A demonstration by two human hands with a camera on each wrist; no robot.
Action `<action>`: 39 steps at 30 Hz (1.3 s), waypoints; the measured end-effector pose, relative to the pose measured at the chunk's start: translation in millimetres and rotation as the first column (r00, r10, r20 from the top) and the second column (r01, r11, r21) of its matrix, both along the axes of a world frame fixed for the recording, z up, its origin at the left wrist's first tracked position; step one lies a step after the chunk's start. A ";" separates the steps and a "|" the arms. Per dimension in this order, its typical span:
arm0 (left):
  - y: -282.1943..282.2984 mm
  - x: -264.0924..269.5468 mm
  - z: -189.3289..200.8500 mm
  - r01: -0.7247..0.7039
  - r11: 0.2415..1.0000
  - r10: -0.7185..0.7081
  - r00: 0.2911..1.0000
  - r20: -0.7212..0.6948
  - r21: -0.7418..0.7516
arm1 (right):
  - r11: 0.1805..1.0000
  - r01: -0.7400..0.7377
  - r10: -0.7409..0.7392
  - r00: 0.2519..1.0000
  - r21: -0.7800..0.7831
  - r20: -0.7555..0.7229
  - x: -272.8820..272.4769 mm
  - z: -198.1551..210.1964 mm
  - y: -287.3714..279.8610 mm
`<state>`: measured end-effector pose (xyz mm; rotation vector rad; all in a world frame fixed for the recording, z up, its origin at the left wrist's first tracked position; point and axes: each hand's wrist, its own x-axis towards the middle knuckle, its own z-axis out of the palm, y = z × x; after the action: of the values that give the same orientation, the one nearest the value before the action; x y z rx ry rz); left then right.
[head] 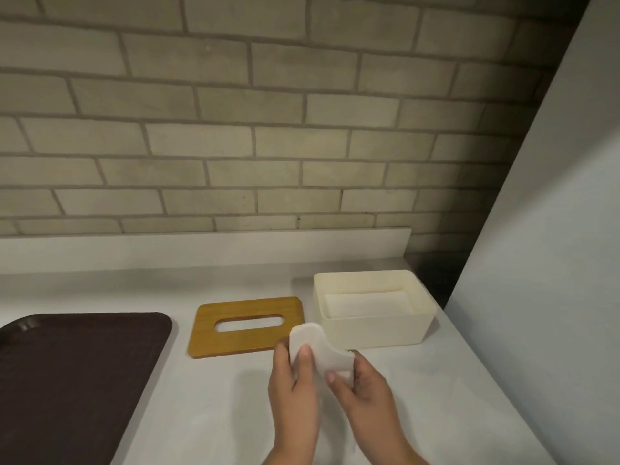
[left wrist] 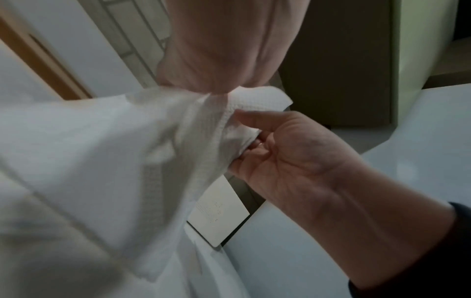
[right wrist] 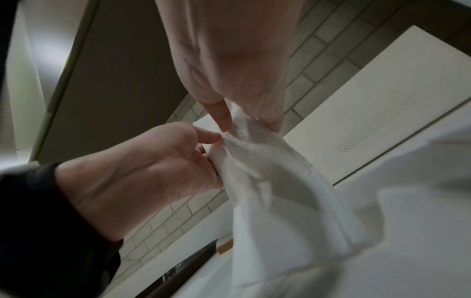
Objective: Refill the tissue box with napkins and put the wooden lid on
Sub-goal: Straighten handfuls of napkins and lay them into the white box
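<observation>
I see my left hand (head: 292,380) and right hand (head: 364,387) both pinching one white napkin (head: 320,347), held above the tabletop (head: 208,414) just in front of the tissue box (head: 379,330). The box is open, with napkins (head: 367,305) lying inside. The wooden lid (head: 246,327) lies flat just left of the box, and a dark tray (head: 73,380) sits further left.

From my remote view, the tray (head: 77,374) lies at left on the counter (head: 208,414). The wooden lid (head: 248,325) lies flat to its right. The tissue box (head: 375,317) stands right of the lid, napkins (head: 367,305) inside. Both hands (head: 295,391) are nearer, in front of the lid and box.
</observation>
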<state>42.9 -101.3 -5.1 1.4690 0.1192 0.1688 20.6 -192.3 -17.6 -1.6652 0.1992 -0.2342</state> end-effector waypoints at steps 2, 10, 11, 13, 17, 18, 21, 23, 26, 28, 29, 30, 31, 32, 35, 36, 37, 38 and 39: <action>0.0 3.9 1.5 0.001 1.000 -0.001 1.000 0.019 -0.022 | 1.000 0.021 -0.021 1.000 0.004 -0.003 1.3 -1.7 -2.7; -3.0 -2.2 13.5 0.057 0.997 -0.058 0.998 0.022 0.044 | 0.990 0.072 -0.073 0.997 -0.123 -0.005 -5.0 15.1 -7.0; -7.1 -7.1 18.8 0.108 0.994 -0.108 0.994 0.017 0.035 | 0.991 0.072 -0.072 0.997 -0.109 0.004 -7.0 17.7 -7.2; -15.0 -16.9 30.2 0.243 0.969 -0.245 0.968 -0.044 -0.050 | 0.975 -0.048 0.054 0.998 -0.216 0.022 -12.3 25.1 -3.7; -17.5 -9.6 33.7 0.096 0.968 -0.127 0.984 -0.124 -0.232 | 0.864 -0.101 0.240 0.943 -0.493 0.229 -9.7 25.5 3.6; -13.3 -4.3 37.2 0.030 0.947 -0.093 0.979 -0.183 -0.321 | 0.844 -0.096 0.259 0.935 -0.527 0.244 -9.3 21.7 -3.5; -1.5 4.6 52.9 0.043 0.826 -0.187 0.962 -0.200 -0.561 | 0.960 -0.039 0.104 0.969 -0.276 0.224 -5.8 23.0 -24.3; 2.3 7.7 64.8 0.093 0.761 -0.239 0.960 -0.144 -0.642 | 0.994 0.074 -0.074 0.997 0.084 0.002 -0.9 26.7 -40.2; -2.5 15.1 80.8 0.179 0.678 -0.334 0.939 -0.082 -0.713 | 0.831 0.077 0.107 0.950 0.551 -0.294 9.7 25.4 -63.9; -9.4 23.6 87.3 0.215 0.645 -0.377 0.924 -0.060 -0.733 | 0.708 0.037 0.192 0.951 0.706 -0.242 14.6 34.1 -72.8; -13.2 28.4 90.1 0.219 0.643 -0.380 0.923 -0.057 -0.734 | 0.680 0.009 0.192 0.963 0.733 -0.191 17.1 40.2 -77.1; -17.0 34.6 91.0 0.215 0.652 -0.370 0.927 -0.057 -0.727 | 0.676 -0.026 0.187 0.973 0.736 -0.138 20.8 46.0 -82.4; -20.7 41.9 90.4 0.208 0.667 -0.352 0.934 -0.056 -0.715 | 0.700 -0.053 0.178 0.979 0.712 -0.102 25.2 52.3 -88.2; -23.9 50.0 88.9 0.204 0.699 -0.331 0.942 -0.057 -0.685 | 0.758 -0.051 0.150 0.984 0.651 -0.097 30.9 59.0 -94.3; -29.9 80.0 76.7 0.189 0.865 -0.245 0.967 -0.063 -0.465 | 0.958 0.114 -0.079 0.987 0.262 -0.141 56.8 78.3 -120.8; -31.8 91.1 70.1 0.182 0.915 -0.218 0.974 -0.061 -0.361 | 0.981 0.175 -0.161 0.976 0.085 -0.145 67.1 81.9 -131.6; -33.8 101.7 63.7 0.179 0.951 -0.201 0.978 -0.062 -0.253 | 0.974 0.211 -0.222 0.964 -0.086 -0.144 77.9 84.5 -141.5; -36.7 112.7 55.8 0.178 0.975 -0.189 0.979 -0.071 -0.136 | 0.948 0.222 -0.259 0.954 -0.230 -0.148 89.0 84.8 -150.8; -40.4 121.9 49.3 0.187 0.982 -0.188 0.979 -0.084 -0.015 | 0.918 0.209 -0.275 0.948 -0.336 -0.162 99.5 83.3 -159.2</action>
<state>164.7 -141.7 44.2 1.4722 0.0493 -0.0472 120.1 -351.5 65.7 -1.9847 0.5538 -0.2915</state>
